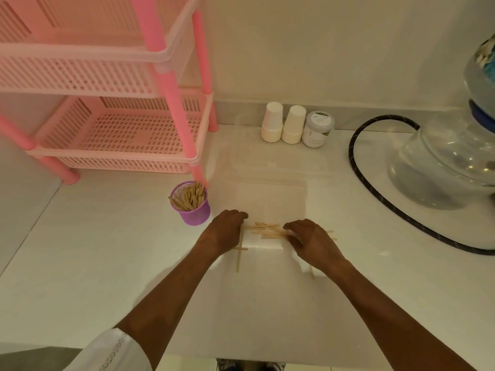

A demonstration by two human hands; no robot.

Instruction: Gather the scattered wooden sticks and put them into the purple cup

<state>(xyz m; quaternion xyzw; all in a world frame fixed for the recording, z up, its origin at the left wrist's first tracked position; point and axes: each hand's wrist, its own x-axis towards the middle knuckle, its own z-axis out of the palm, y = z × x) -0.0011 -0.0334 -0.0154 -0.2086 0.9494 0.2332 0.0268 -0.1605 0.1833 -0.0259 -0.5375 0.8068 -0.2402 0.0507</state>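
A purple mesh cup stands on the white counter, holding several wooden sticks upright. Right of it, a loose pile of wooden sticks lies flat on the counter between my two hands. My left hand rests palm down at the pile's left end, fingers curled onto the counter. My right hand lies over the pile's right end, fingers touching the sticks. Two crossed sticks lie under and below my left hand. One more stick pokes out beneath my right wrist. Neither hand has lifted a stick.
A pink plastic shelf rack stands at the back left, one leg just behind the cup. Two stacks of white paper cups and a small jar sit by the wall. A black hose and a glass vessel are at right.
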